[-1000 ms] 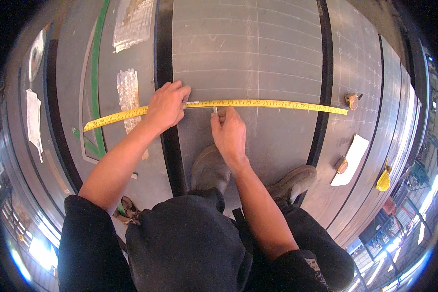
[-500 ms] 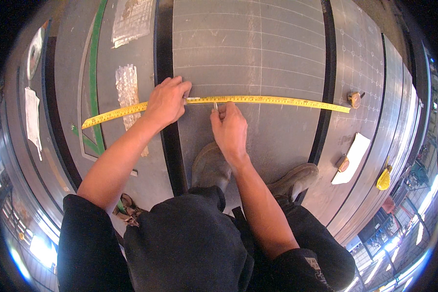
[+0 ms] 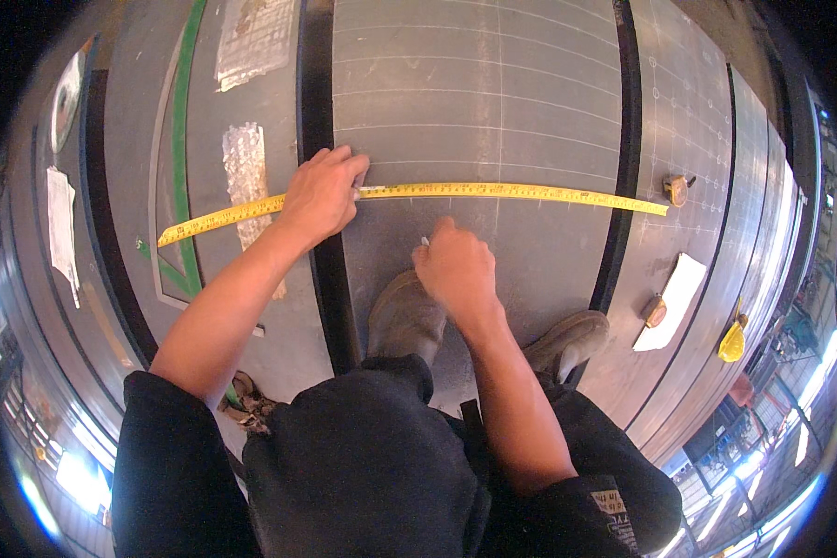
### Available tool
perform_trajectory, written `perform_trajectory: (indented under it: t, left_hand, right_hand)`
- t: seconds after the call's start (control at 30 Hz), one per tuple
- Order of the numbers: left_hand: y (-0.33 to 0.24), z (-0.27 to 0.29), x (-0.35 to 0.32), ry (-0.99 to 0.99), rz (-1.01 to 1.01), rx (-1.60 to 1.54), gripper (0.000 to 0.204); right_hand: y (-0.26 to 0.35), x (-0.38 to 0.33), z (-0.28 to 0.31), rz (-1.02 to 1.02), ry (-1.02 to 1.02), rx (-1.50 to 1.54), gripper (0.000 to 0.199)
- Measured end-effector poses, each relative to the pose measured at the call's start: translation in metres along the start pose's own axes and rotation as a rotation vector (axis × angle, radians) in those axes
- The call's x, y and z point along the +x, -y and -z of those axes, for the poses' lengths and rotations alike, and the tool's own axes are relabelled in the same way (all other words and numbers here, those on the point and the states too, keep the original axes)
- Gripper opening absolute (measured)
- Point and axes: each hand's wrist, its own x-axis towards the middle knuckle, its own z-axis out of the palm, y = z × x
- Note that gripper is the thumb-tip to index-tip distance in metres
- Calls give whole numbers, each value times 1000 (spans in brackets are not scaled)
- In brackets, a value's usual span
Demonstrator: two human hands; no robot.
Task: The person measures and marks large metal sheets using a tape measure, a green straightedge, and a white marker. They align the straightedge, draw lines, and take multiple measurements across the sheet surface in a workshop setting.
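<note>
**Tape held flat on gridded steel sheet**

A person crouches on a grey sheet point(image 3: 474, 93) scored with a pale grid, dark gaps running past both sides of the fingers and a bright workshop floor curving along the picture's rim. The left hand point(image 3: 324, 193) lies palm down, fingers curled over a yellow tape point(image 3: 511, 192), pinning it to the sheet; the tape runs out both ways from those fingers, its far end reaching the right-hand gap near a small brown case point(image 3: 677, 189). The right hand point(image 3: 454, 268) is closed around a thin white marker point(image 3: 425, 241), whose tip shows just left of its fingers, a little below the tape. Half a second earlier that hand sat up against the tape; it has since drawn back toward the boots point(image 3: 405, 316). The left hand has kept its place. Bare sheet lies open beyond the fingers, while a white card point(image 3: 670, 302) and a yellow object point(image 3: 732, 342) sit well to the right.
</note>
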Motion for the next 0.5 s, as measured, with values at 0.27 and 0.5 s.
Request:
perform_trajectory:
  t: [0.27,0.5]
  left_hand:
    - [1,-2,0,-4,-17,-7,15]
    - [4,-3,-1,-11,-16,-15,15]
  right_hand:
    - [15,12,-46,195,-146,377,22]
    - [27,25,-64,193,-298,475,18]
